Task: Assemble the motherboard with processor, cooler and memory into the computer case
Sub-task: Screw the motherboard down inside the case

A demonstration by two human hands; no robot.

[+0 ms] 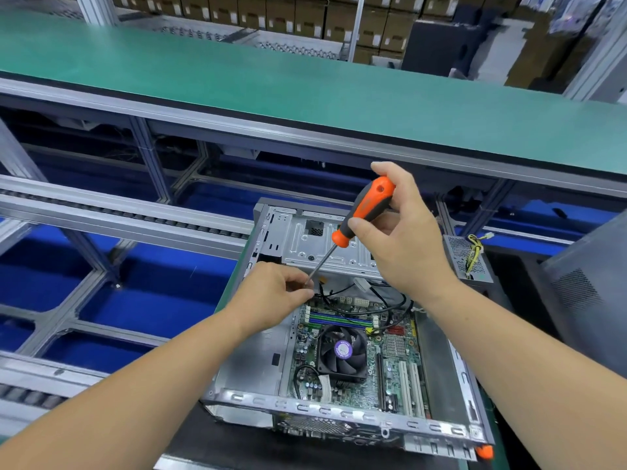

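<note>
An open grey computer case (244, 364) lies on the workbench in front of me. Inside it sits the green motherboard (393, 364) with a black cooler fan (341, 354) and memory sticks (339, 318) near its far edge. My right hand (403, 239) grips the orange and black handle of a screwdriver (364, 212), whose shaft slants down to the left. My left hand (276, 293) pinches the shaft near its tip, above the board's far left corner. The tip itself is hidden behind my fingers.
Black cables (376, 307) loop over the far side of the board. A perforated metal box with yellow wires (470, 257) stands right of the case, and a grey case panel (590, 290) rises at the far right. A green conveyor shelf (305, 79) runs above; roller rails (118, 215) lie to the left.
</note>
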